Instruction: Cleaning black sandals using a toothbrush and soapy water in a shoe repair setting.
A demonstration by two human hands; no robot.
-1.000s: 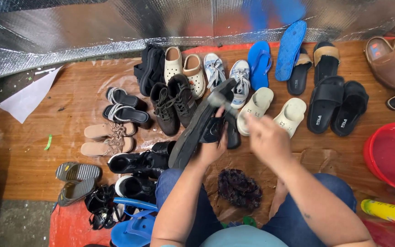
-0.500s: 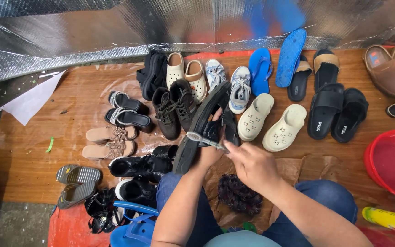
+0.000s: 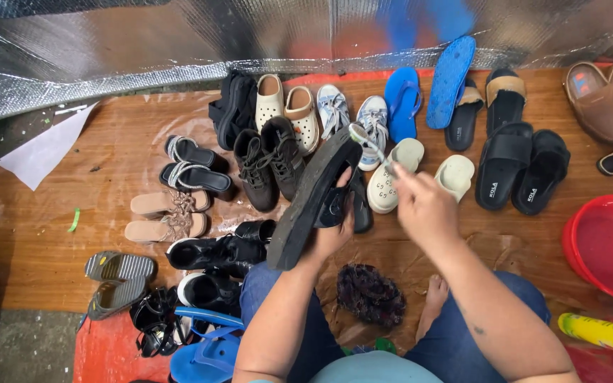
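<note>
1. Left hand (image 3: 331, 230) grips one black sandal (image 3: 311, 198), sole up, above the knees.
2. Right hand (image 3: 423, 206) pinches one toothbrush (image 3: 367, 144), its head at the sandal's toe end.
3. Two cream clogs (image 3: 420, 170) lie just beyond.
4. Two black slides (image 3: 523, 167) sit beside one red basin (image 3: 608, 245).

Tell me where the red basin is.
In the head view, the red basin sits at the right edge, right of the black slides and above the yellow bottle.
</note>
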